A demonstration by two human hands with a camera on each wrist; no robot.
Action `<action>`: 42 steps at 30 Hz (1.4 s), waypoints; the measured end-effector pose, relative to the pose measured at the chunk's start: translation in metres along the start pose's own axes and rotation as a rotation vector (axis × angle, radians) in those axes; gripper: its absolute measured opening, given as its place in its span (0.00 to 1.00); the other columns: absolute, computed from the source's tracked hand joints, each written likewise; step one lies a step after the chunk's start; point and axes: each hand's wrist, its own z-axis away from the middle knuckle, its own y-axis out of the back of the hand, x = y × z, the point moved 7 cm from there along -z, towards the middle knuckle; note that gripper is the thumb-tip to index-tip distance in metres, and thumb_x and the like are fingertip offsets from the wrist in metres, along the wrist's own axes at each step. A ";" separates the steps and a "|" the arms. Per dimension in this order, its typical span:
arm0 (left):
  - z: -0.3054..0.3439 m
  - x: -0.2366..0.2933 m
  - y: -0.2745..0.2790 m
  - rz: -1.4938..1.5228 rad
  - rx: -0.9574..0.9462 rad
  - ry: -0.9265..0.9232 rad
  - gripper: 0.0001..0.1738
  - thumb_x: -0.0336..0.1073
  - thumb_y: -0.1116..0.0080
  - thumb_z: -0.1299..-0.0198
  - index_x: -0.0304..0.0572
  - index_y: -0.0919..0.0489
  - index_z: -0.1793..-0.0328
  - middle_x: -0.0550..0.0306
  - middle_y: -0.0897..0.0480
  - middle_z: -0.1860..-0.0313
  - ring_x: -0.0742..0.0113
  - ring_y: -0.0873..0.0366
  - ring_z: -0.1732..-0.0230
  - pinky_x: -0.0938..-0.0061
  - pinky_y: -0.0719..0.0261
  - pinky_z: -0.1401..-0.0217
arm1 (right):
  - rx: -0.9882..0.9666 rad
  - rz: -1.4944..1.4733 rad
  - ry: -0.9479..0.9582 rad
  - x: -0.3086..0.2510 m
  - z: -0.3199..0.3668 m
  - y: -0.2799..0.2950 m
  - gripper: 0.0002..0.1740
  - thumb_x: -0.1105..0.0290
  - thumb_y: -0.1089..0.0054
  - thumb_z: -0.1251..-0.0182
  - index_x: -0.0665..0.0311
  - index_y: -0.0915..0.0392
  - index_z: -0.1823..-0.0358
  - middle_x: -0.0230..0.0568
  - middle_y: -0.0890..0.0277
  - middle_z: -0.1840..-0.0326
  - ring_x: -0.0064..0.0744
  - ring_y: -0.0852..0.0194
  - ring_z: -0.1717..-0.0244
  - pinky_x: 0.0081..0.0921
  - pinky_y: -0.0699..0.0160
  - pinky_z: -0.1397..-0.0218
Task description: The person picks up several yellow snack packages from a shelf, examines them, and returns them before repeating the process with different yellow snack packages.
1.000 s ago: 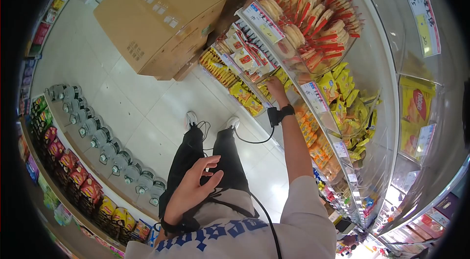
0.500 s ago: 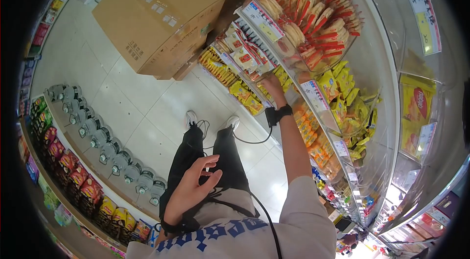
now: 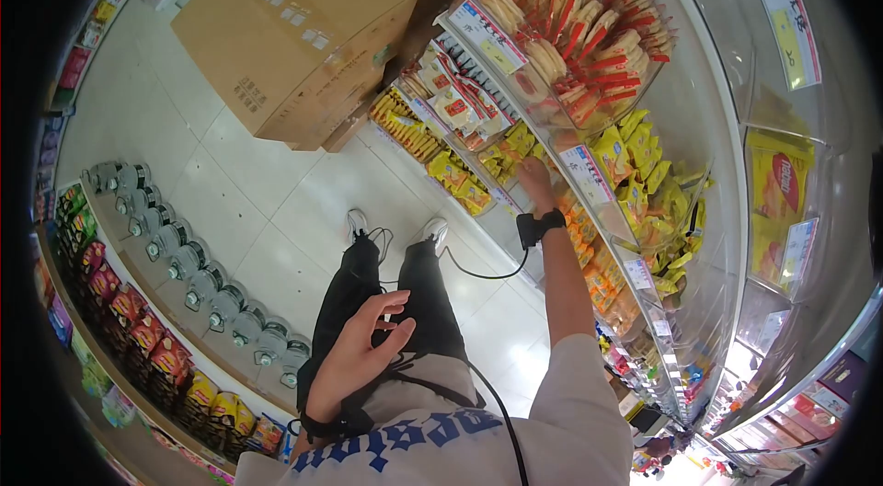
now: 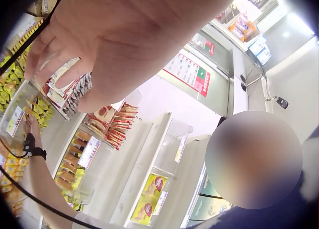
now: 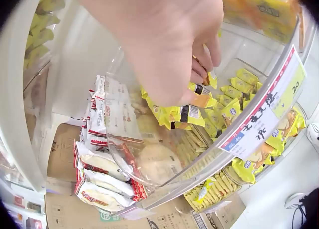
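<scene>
My right hand (image 3: pixel 535 181) is down in a clear shelf bin of yellow snack packets. In the right wrist view its fingers (image 5: pixel 201 62) are curled, with a yellow snack packet (image 5: pixel 200 95) between them and the thumb. More yellow packets (image 5: pixel 174 115) lie right under the thumb, and the palm side is partly hidden. My left hand (image 3: pixel 361 348) hangs before my body with fingers loosely bent, holding nothing. In the left wrist view the same left hand (image 4: pixel 109 44) fills the upper part, far in front of the shelves.
A price tag (image 5: pixel 264 114) fronts the bin's clear wall. White-and-red packets (image 3: pixel 460 104) sit beside it, and a tub of red-wrapped snacks (image 3: pixel 579 35) stands higher. Large cardboard boxes (image 3: pixel 294 26) are on the floor. Water jugs (image 3: pixel 207 284) line the opposite shelf. A black cable (image 3: pixel 492 276) runs from the right wrist.
My right hand has drawn back along the bin, toward my body and slightly right, uncovering yellow packets ahead of it. The left hand has stayed in place.
</scene>
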 end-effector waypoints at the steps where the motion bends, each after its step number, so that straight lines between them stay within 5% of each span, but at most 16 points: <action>1: 0.000 -0.001 0.000 -0.002 -0.001 0.002 0.23 0.36 0.39 0.27 0.35 0.27 0.30 0.48 0.20 0.36 0.59 0.22 0.35 0.67 0.23 0.35 | 0.031 -0.025 0.004 0.006 0.002 -0.005 0.16 0.60 0.37 0.35 0.68 0.17 0.60 0.54 0.15 0.65 0.52 0.14 0.59 0.41 0.18 0.53; 6: 0.003 0.001 -0.002 0.004 -0.006 0.004 0.23 0.36 0.39 0.27 0.35 0.27 0.30 0.48 0.20 0.36 0.59 0.22 0.34 0.67 0.24 0.34 | -0.036 -0.126 -0.119 -0.016 0.020 -0.004 0.18 0.60 0.35 0.35 0.71 0.18 0.56 0.53 0.15 0.64 0.49 0.14 0.61 0.36 0.18 0.54; 12: 0.005 -0.002 -0.008 0.003 -0.014 0.005 0.24 0.35 0.39 0.27 0.35 0.27 0.30 0.48 0.20 0.35 0.59 0.22 0.34 0.67 0.24 0.34 | -0.302 -0.354 0.084 -0.031 0.004 -0.037 0.21 0.56 0.37 0.31 0.68 0.18 0.50 0.51 0.14 0.51 0.46 0.15 0.47 0.34 0.21 0.41; 15: 0.008 -0.004 -0.010 0.009 -0.011 -0.005 0.24 0.35 0.39 0.27 0.35 0.27 0.30 0.49 0.20 0.35 0.60 0.22 0.34 0.67 0.24 0.34 | -0.048 -0.148 0.057 -0.035 -0.004 -0.028 0.23 0.55 0.36 0.32 0.68 0.18 0.47 0.52 0.15 0.47 0.44 0.16 0.45 0.33 0.21 0.39; 18: 0.011 -0.001 -0.011 0.003 -0.002 0.004 0.24 0.35 0.39 0.27 0.36 0.27 0.29 0.49 0.20 0.35 0.60 0.22 0.34 0.67 0.25 0.33 | -0.001 -0.186 0.105 -0.051 0.004 -0.023 0.23 0.57 0.38 0.33 0.73 0.18 0.49 0.60 0.14 0.55 0.54 0.14 0.53 0.39 0.18 0.45; 21: 0.013 0.001 -0.012 0.013 0.004 0.002 0.24 0.35 0.40 0.27 0.36 0.27 0.29 0.49 0.20 0.35 0.61 0.22 0.34 0.68 0.25 0.33 | -0.163 -0.174 -0.048 -0.055 0.008 -0.022 0.21 0.57 0.39 0.34 0.70 0.15 0.54 0.58 0.14 0.56 0.54 0.14 0.52 0.39 0.18 0.45; 27: 0.019 0.007 -0.024 0.003 0.006 -0.028 0.23 0.34 0.40 0.27 0.36 0.27 0.29 0.50 0.19 0.36 0.62 0.23 0.34 0.69 0.25 0.34 | -0.009 -0.210 -0.021 -0.059 0.015 -0.006 0.16 0.59 0.40 0.33 0.66 0.14 0.62 0.51 0.13 0.61 0.51 0.12 0.56 0.37 0.16 0.49; 31: 0.021 0.021 -0.037 -0.048 -0.013 -0.082 0.22 0.33 0.41 0.27 0.37 0.27 0.29 0.51 0.20 0.37 0.64 0.23 0.35 0.70 0.25 0.35 | -0.175 -0.291 0.115 -0.063 0.033 -0.009 0.15 0.64 0.41 0.27 0.65 0.16 0.48 0.43 0.14 0.55 0.36 0.14 0.53 0.28 0.19 0.45; 36: 0.014 0.060 -0.069 -0.098 -0.099 -0.249 0.21 0.31 0.43 0.26 0.38 0.26 0.30 0.55 0.19 0.39 0.66 0.22 0.38 0.72 0.25 0.37 | -0.332 -0.575 0.280 -0.150 0.158 0.094 0.16 0.62 0.41 0.21 0.67 0.19 0.45 0.34 0.15 0.54 0.24 0.18 0.50 0.27 0.20 0.41; 42: -0.001 0.119 -0.118 -0.146 -0.277 -0.415 0.21 0.33 0.44 0.26 0.37 0.26 0.29 0.56 0.20 0.38 0.67 0.22 0.37 0.71 0.25 0.37 | -0.178 -0.740 0.318 -0.176 0.284 0.274 0.11 0.68 0.41 0.24 0.66 0.19 0.47 0.36 0.15 0.55 0.27 0.16 0.52 0.26 0.18 0.47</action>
